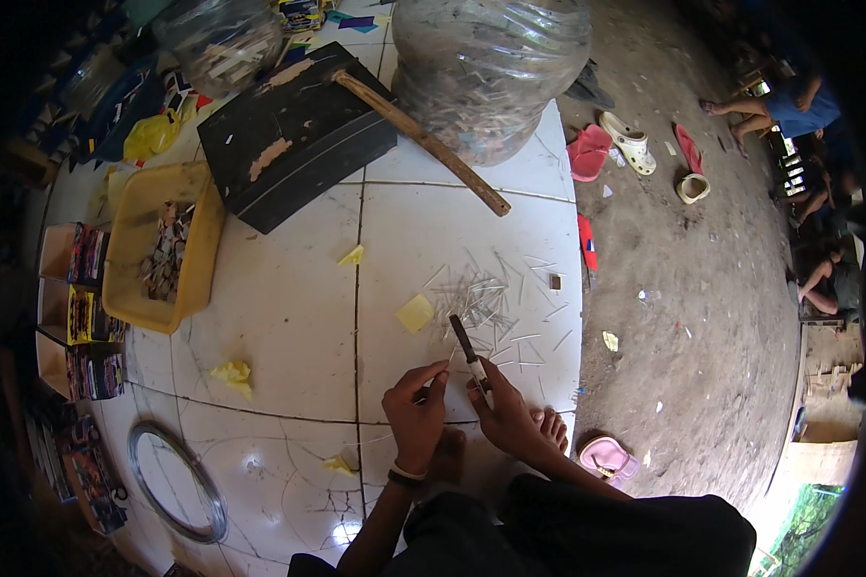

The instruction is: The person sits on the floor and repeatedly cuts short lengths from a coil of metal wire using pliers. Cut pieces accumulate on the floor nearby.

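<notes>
My right hand (502, 415) grips a small knife (466, 346) whose dark blade points up and away over the white tiled floor. My left hand (417, 413) sits close beside it, fingertips pinching a thin pale stick (449, 359) that touches the blade. Just beyond both hands lies a scattered heap of thin sticks (481, 298). A yellow paper square (415, 313) rests left of that heap. My bare foot (552, 425) shows beside the right hand.
A yellow tub (135, 240) of small pieces sits at left, a black board (293, 130) with a wooden-handled hammer (423, 139) behind. Two big clear plastic jars (491, 67) hold sticks. A wire ring (175, 481) lies lower left. Sandals and seated people are on the dirt at right.
</notes>
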`<state>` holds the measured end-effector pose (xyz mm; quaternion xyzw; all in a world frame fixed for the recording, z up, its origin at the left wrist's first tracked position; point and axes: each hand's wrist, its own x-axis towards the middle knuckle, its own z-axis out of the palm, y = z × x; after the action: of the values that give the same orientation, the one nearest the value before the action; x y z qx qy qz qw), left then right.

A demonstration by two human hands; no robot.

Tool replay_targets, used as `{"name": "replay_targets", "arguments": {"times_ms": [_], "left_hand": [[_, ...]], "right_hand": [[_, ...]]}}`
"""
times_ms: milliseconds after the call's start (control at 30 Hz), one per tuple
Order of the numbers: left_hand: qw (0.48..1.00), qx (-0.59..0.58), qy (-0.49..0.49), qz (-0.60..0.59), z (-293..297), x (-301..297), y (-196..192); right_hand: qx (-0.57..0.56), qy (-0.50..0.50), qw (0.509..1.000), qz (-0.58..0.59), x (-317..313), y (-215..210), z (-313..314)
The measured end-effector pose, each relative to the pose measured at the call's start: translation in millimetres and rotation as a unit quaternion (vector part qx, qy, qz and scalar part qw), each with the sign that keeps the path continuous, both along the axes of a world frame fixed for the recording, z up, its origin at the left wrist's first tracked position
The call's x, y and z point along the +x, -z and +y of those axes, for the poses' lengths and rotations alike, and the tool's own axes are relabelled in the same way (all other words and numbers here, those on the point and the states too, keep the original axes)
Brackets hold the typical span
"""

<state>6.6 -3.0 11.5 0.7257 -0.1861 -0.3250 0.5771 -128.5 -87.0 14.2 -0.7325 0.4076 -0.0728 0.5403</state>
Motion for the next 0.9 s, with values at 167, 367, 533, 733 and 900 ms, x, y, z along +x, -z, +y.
{"name": "replay_targets", "arguments": {"times_ms": [167,367,533,733,900], "left_hand": [[1.0,-0.006,0.002,0.028,5,1,-1],[0.999,-0.016,0.008,0.05,6,4,1],[0.999,-0.006,0.01,0.032,7,3,2],[0.999,-0.007,0.006,0.047,11,1,3],[0.998,-0.004,0.004,0.07,12,3,2]], "right_hand": [[-0.022,-0.016,1.0,-0.01,0,2,2],[-0.064,-0.017,0.998,-0.014,0,-3,0],[-0.034,-0.026,0.999,0.025,-5,0,-1],[-0.051,-0.007,0.998,0.022,-7,20,5],[-0.042,0.004,0.999,-0.003,-7,19,6]]}}
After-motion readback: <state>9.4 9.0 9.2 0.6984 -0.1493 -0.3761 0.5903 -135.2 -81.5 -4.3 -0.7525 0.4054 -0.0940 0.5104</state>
